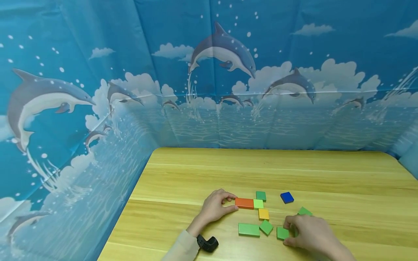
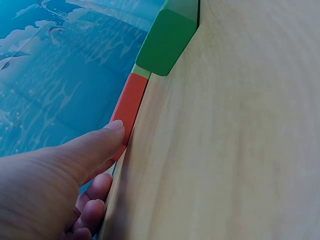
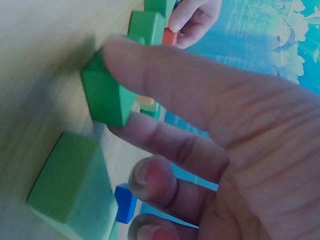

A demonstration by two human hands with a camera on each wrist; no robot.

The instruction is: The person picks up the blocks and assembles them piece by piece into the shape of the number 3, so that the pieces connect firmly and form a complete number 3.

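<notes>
In the head view my left hand (image 1: 216,206) pinches the left end of a red rectangular block (image 1: 244,203) lying on the table. The left wrist view shows the thumb (image 2: 114,128) on that block's near side. A light green square block (image 1: 258,204) adjoins the red block's right end. My right hand (image 1: 310,232) pinches a green square block (image 1: 282,233) between thumb and index finger; its other fingers curl loosely. Beyond this hand, another green block (image 1: 304,210) is partly covered by it.
Nearby lie a dark green square block (image 1: 261,196), a yellow-orange block (image 1: 263,214), a tilted green square block (image 1: 266,227), a long green block (image 1: 249,230) and a blue block (image 1: 287,197). The wooden table (image 1: 202,174) meets a dolphin-printed curtain (image 1: 209,123) behind and at left.
</notes>
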